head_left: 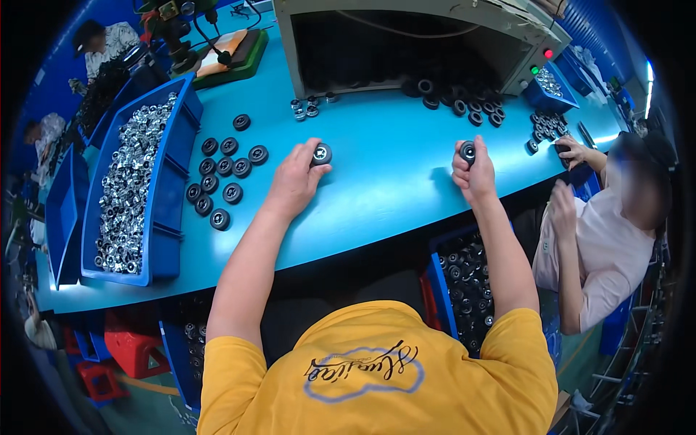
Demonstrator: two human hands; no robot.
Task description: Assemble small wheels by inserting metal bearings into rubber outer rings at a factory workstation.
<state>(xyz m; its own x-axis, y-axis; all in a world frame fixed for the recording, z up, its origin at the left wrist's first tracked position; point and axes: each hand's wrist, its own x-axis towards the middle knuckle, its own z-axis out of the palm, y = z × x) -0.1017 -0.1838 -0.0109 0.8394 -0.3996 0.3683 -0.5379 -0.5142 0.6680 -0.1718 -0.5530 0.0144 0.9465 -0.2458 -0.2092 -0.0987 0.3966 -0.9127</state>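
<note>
My left hand (pixel 293 177) is closed on a small black wheel (pixel 322 154) with a metal centre, at the table's middle. Farther right, my right hand (pixel 478 174) grips another black wheel (pixel 468 151), the thumb along its side and its face turned up. Left of my left hand, several similar wheels (pixel 225 167) lie loosely grouped on the blue table (pixel 377 188). A few shiny metal hubs (pixel 299 110) stand beyond my left hand, close to the grey machine.
A blue bin (pixel 148 261) full of metal hubs stands at the left. The grey machine housing (pixel 540 54) fills the back, with black tyres (pixel 460 107) at its opening. At the right, a co-worker (pixel 594 239) handles a dark part. Below the table edge sits a bin of wheels (pixel 438 279).
</note>
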